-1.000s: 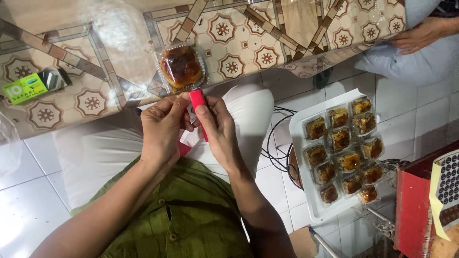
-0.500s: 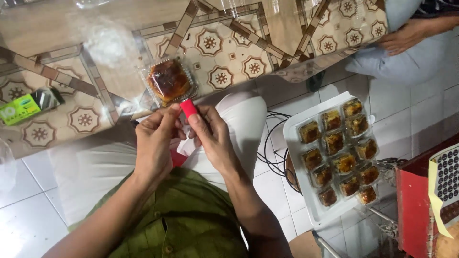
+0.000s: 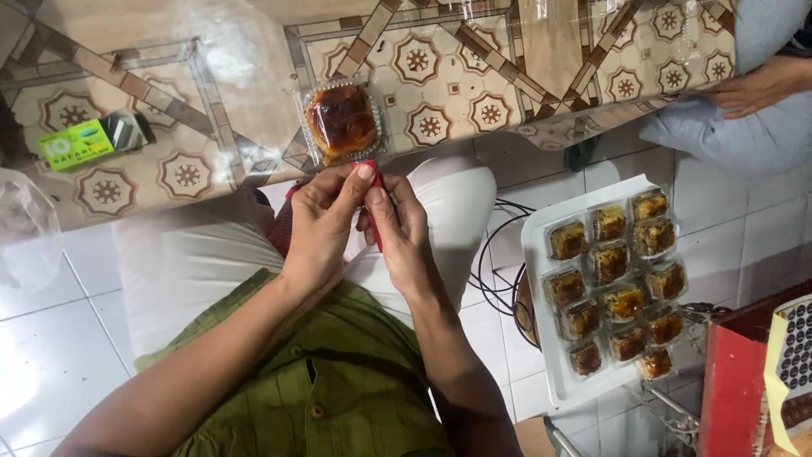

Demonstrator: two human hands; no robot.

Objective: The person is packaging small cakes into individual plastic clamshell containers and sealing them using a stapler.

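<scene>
Both hands meet just below the near edge of the patterned table [image 3: 507, 76], above the person's lap. The left hand [image 3: 326, 224] and the right hand [image 3: 397, 224] together grip a narrow red item [image 3: 375, 222], which shows only as a thin strip between the fingers. The left thumb and forefinger are pinched closed on its upper end; the right fingers are curled closed around its lower part. The long axis of the red item runs nearly vertical in the view, its upper end pointing away from the person toward the table edge and its lower end pointing back toward the body. Most of it is hidden by the fingers, so its exact kind cannot be told. Directly beyond the fingertips, on the table edge, lies a clear plastic pack [image 3: 341, 123] containing one dark brown cake. A green packet [image 3: 80, 145] lies on the table well to the left. On the right side, over the white floor tiles, a white tray [image 3: 541, 338] carries rows of small packed cakes [image 3: 613, 292]. Another person's hand [image 3: 753, 89] rests at the upper right.
</scene>
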